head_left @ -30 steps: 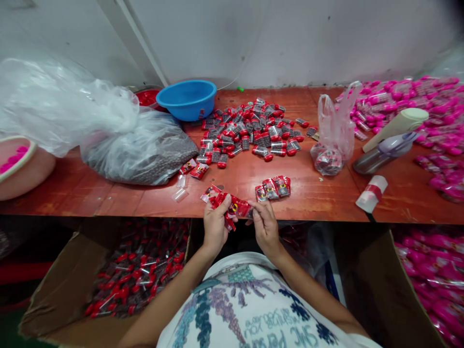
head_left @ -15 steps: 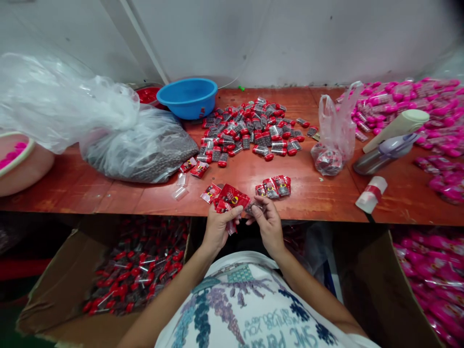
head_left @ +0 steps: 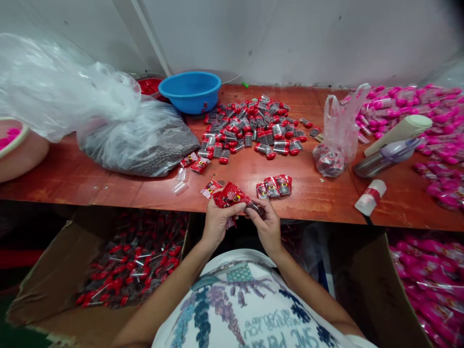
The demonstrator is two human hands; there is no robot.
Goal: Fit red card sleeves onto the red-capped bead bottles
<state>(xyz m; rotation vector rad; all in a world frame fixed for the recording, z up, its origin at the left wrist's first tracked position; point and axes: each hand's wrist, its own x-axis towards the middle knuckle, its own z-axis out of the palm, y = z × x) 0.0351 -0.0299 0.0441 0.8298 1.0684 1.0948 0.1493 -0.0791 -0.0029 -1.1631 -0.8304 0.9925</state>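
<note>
Down at the left, a cardboard box (head_left: 47,290) of red-capped tubes was seen under the table (head_left: 72,188). At the table's near edge the left hand (head_left: 216,223) was held up, wrist bent back, with fingers and thumb closed around a bunch of red packets (head_left: 230,195). Just beside it the right hand (head_left: 267,226) was curled inward, and a small dark tube (head_left: 254,208) was pinched between thumb and fingertips. Both forearms were angled in from the body. Further right, a short row of packets (head_left: 274,186) was laid on the table.
</note>
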